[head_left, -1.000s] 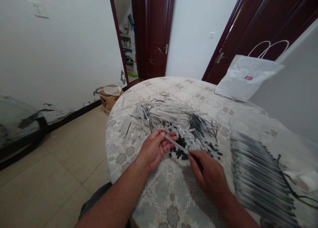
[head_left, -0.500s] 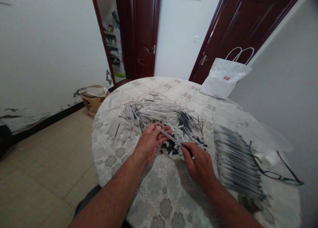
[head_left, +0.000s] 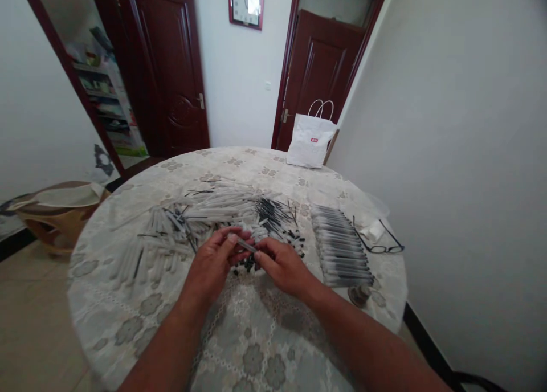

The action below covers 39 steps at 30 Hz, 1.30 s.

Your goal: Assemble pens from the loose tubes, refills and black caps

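My left hand (head_left: 213, 266) pinches one end of a slim translucent pen (head_left: 247, 244) between thumb and fingers. The fingers of my right hand (head_left: 284, 265) close on the pen's other end, so it spans the short gap between both hands. Just beyond the hands lies a loose heap of whitish pen barrels (head_left: 224, 201), with thin dark refills (head_left: 273, 212) bunched at its right. Small black caps (head_left: 245, 265) are scattered beneath my fingers, partly hidden by them. Right of my right hand, many pens (head_left: 339, 246) lie side by side in a neat row.
A patterned cloth covers the round table (head_left: 252, 329). Eyeglasses (head_left: 384, 248) and a small white object (head_left: 373, 231) rest at the right, and a small round container (head_left: 359, 295) stands below the pen row. At the back stands a white paper bag (head_left: 311, 141); a stool (head_left: 60, 215) is at the left.
The camera view has swung to the right. My hands have drawn closer together, and less of the pen shows between them.
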Available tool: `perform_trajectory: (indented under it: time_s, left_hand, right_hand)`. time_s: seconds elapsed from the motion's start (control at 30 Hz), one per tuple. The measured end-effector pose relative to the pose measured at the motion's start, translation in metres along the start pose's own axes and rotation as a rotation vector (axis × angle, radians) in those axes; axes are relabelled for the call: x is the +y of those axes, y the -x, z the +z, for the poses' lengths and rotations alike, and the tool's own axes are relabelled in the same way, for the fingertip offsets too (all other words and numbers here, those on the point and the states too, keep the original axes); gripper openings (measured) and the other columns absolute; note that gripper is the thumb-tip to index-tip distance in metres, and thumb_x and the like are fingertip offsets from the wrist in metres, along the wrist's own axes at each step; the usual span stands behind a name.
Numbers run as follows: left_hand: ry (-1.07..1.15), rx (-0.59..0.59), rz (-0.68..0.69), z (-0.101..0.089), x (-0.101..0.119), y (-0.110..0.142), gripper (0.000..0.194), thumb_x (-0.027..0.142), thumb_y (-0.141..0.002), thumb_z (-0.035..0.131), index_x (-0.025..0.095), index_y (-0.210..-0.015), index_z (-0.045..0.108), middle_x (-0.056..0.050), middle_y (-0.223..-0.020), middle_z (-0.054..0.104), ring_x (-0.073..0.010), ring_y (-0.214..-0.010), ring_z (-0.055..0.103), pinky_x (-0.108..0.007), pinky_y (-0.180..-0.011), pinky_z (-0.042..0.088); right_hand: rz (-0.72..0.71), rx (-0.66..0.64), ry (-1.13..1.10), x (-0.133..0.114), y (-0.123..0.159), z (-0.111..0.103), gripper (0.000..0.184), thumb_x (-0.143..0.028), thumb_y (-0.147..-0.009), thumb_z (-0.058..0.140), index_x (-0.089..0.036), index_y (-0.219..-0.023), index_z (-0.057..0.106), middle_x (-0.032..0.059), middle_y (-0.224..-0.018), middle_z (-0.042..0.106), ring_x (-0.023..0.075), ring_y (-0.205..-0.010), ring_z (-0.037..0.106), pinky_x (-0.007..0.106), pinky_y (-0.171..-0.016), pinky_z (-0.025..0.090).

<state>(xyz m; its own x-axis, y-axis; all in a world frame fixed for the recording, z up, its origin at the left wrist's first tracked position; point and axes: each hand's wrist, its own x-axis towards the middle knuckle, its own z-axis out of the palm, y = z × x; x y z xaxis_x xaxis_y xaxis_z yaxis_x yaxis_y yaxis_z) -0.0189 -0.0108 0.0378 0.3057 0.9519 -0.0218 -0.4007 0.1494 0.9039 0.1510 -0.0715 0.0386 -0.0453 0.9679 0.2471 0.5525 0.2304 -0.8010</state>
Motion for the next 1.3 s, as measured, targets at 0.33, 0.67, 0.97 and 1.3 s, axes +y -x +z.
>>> perform_trajectory:
  time_s: [0.33,0.67,0.97,1.3]
  left_hand:
    - [-0.097,0.183,0.116,-0.012,0.011,-0.007,0.039,0.044,-0.076,0.079,0.014,-0.099,0.07,-0.011,-0.092,0.076,-0.0236,-0.082,0.074,-0.034,-0.068,0.063]
    - [-0.026,0.412,0.255,-0.036,0.015,-0.023,0.031,0.04,-0.073,0.077,0.016,-0.091,0.068,-0.003,-0.082,0.071,-0.0142,-0.065,0.066,-0.025,-0.056,0.057]
    - [0.024,0.487,0.352,-0.046,0.025,-0.02,0.029,0.039,-0.074,0.073,0.015,-0.09,0.066,-0.002,-0.079,0.069,-0.0108,-0.058,0.061,-0.023,-0.052,0.053]
    - [0.146,0.581,0.396,-0.065,0.036,-0.02,0.029,0.036,-0.073,0.073,0.015,-0.091,0.065,0.0,-0.075,0.066,-0.0093,-0.055,0.058,-0.021,-0.05,0.049]
  right_hand:
    - [-0.054,0.048,0.804,0.036,-0.001,-0.138,0.017,-0.023,-0.097,0.057,-0.017,-0.103,0.073,0.0087,-0.1,0.069,0.02,-0.099,0.061,0.031,-0.093,0.044]
    - [0.336,-0.077,1.235,0.112,-0.026,-0.214,0.029,-0.023,-0.097,0.052,-0.017,-0.11,0.077,0.0152,-0.11,0.071,0.0242,-0.107,0.062,0.03,-0.089,0.043]
    - [0.286,-0.032,1.268,0.116,-0.029,-0.202,0.034,-0.023,-0.101,0.045,-0.015,-0.121,0.071,0.0165,-0.113,0.07,0.0258,-0.106,0.064,0.033,-0.089,0.044]
    - [-0.148,-0.156,0.902,0.016,-0.036,-0.05,0.025,-0.028,-0.101,0.05,-0.022,-0.111,0.072,0.0087,-0.106,0.072,0.0207,-0.1,0.066,0.029,-0.086,0.046]
